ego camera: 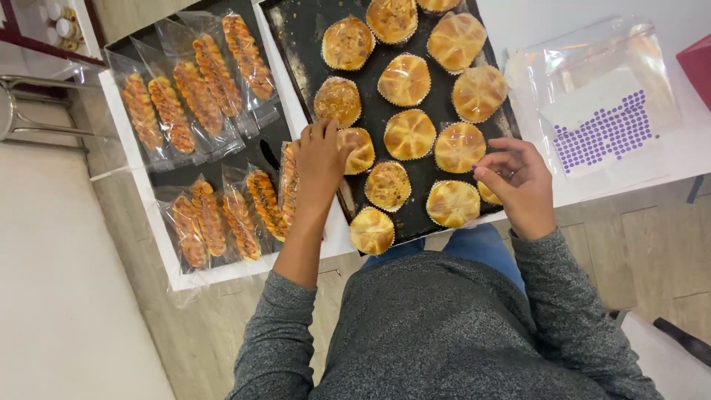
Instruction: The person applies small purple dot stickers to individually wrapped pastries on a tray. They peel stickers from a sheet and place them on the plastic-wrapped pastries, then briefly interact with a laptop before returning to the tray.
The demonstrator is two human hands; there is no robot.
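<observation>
The round golden bun [361,150] in its crimped paper cup sits at the near left edge of the dark baking tray [311,30], and the left hand [318,167] lies partly over it from the left, its fingers [323,132] curled down on the bun's left side and touching it. Being round, the bun has no long axis to speak of; it lies to the right of those fingers and slightly far of the palm. Under the same hand is a bagged twisted pastry [287,181], long axis running near to far, just left of the tray edge; whether the hand presses it I cannot tell.

The right hand [518,185] is well apart from that bun, at the near right corner of the tray, its fingers pinched narrow around something tiny and purplish that is too small to make out. It hovers beside another bun [453,203], with a second [459,147] just beyond it.

Farther right on the white worktop [518,22] lies a clear bag [592,96] over a sheet of purple dot stickers [603,130]. To the left, more bagged twisted pastries [196,92] lie in rows.
</observation>
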